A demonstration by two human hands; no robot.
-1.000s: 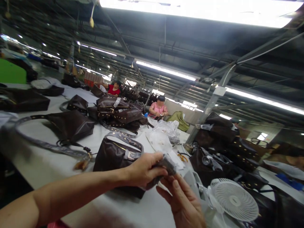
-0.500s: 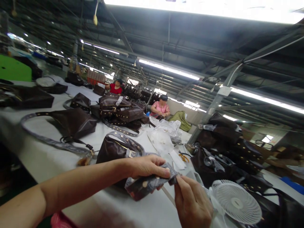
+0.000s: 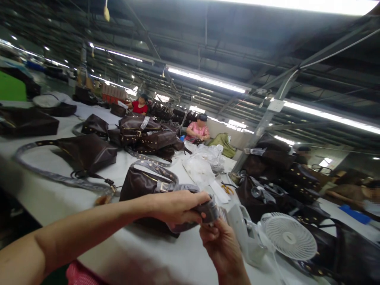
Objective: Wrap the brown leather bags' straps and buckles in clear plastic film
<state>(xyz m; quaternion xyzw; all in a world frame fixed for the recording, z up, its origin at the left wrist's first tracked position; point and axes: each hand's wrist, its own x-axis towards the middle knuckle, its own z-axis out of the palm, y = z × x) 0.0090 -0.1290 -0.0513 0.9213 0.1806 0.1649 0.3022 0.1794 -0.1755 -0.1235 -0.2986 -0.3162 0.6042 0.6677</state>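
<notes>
My left hand (image 3: 179, 206) is closed on a dark brown studded bag strap (image 3: 209, 211), which has clear plastic film around it. Lower and to the right, my right hand (image 3: 221, 243) pinches the strap's end and its film. Part of the strap is hidden behind my fingers. Just beyond my left forearm sits a dark brown handbag (image 3: 138, 184) with a gold buckle and a studded, film-wrapped handle; I cannot make out whether the strap joins it.
A white fan (image 3: 287, 236) stands at the right, near orange-handled pliers (image 3: 227, 188) and crumpled clear plastic (image 3: 209, 156). More brown bags (image 3: 89, 152) lie left, at the back and in a pile (image 3: 267, 170) on the right. People in red (image 3: 139, 106) and pink (image 3: 198, 130) sit farther off.
The strap's end has turned downward between my hands. My right hand has shifted left and now grips from below, while my left fingers have wrapped farther over the strap. The view has swung slightly right.
</notes>
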